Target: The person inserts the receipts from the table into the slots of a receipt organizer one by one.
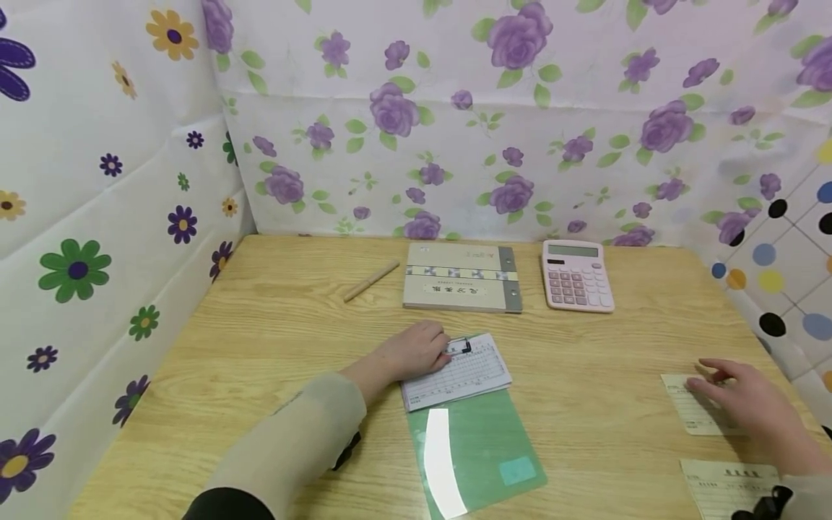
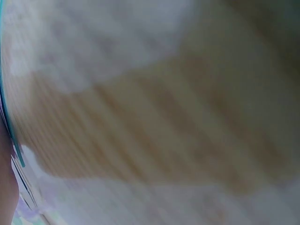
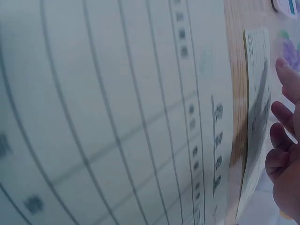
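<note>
In the head view my left hand [image 1: 419,350] grips the upper left of a green translucent clipboard [image 1: 477,440], beside its clip [image 1: 458,346]. The thumb lies over a stack of printed white forms [image 1: 458,372] on the board. The left wrist view catches only the teal edge [image 2: 5,103] of the board and part of the hand, with blurred wood filling the rest. Over at the right, my right hand [image 1: 747,397] hovers with loosely bent fingers above a pale yellow printed slip [image 1: 689,408]. A second yellow slip [image 1: 721,480] lies nearer, under the right wrist.
Toward the back of the wooden table [image 1: 292,332] lie a tan pen-like stick [image 1: 372,280], a grey-beige ledger book [image 1: 461,278] and a pink calculator [image 1: 577,276]. Flower-patterned cloth [image 1: 455,144] hangs behind the table, with more patterned cloth at both sides.
</note>
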`<act>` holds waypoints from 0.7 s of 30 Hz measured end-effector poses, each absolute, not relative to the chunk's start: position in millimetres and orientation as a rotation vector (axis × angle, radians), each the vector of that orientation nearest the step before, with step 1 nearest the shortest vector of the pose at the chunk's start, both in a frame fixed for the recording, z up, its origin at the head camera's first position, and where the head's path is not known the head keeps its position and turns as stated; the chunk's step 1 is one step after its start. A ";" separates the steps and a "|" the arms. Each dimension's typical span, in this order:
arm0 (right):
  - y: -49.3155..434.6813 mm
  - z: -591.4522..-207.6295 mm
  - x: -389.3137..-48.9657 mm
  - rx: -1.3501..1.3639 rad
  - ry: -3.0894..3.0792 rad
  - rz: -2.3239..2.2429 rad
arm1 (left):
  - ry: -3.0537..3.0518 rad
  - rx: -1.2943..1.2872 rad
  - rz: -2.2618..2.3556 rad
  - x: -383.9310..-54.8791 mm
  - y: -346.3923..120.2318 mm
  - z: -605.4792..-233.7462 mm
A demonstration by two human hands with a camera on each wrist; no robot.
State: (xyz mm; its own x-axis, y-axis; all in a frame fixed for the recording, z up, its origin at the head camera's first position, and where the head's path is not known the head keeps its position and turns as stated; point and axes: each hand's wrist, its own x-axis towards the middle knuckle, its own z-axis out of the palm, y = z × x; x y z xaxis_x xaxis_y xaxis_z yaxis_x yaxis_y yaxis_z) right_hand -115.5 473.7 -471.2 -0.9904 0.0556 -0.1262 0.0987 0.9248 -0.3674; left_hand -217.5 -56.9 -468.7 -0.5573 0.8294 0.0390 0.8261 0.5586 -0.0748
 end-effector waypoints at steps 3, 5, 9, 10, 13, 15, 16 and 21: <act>486.6 -475.6 -112.5 0.158 3.021 -0.557 | -2.688 -1.445 0.076 -217.5 -57.3 -470.6; 495.3 -479.1 -111.2 0.212 3.043 -0.536 | -2.675 -1.447 0.084 -217.4 -57.8 -471.5; 511.7 -485.0 -106.8 0.384 3.013 -0.508 | -2.685 -1.443 0.086 -216.8 -57.9 -471.3; 515.1 -486.4 -105.3 0.431 3.007 -0.475 | -2.686 -1.444 0.083 -216.8 -57.8 -470.9; 522.5 -490.8 -101.9 0.537 2.990 -0.379 | -2.687 -1.446 0.078 -216.7 -57.7 -470.2; 524.3 -492.8 -101.8 0.568 2.987 -0.312 | -2.689 -1.444 0.079 -216.7 -57.6 -470.0; 524.5 -493.1 -102.2 0.564 2.987 -0.292 | -2.690 -1.442 0.078 -216.9 -57.7 -470.2; 520.0 -490.2 -105.9 0.449 3.039 -0.235 | -2.702 -1.438 0.072 -217.6 -57.6 -471.4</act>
State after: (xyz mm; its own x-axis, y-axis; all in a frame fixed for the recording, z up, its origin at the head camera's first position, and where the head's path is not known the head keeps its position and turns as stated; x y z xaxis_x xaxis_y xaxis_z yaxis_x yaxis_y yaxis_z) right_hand -105.9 520.0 -490.2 -0.9558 0.2825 -0.0818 0.2917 0.9460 -0.1414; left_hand -217.6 -57.6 -471.4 -0.5561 0.8297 0.0484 0.8259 0.5582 -0.0793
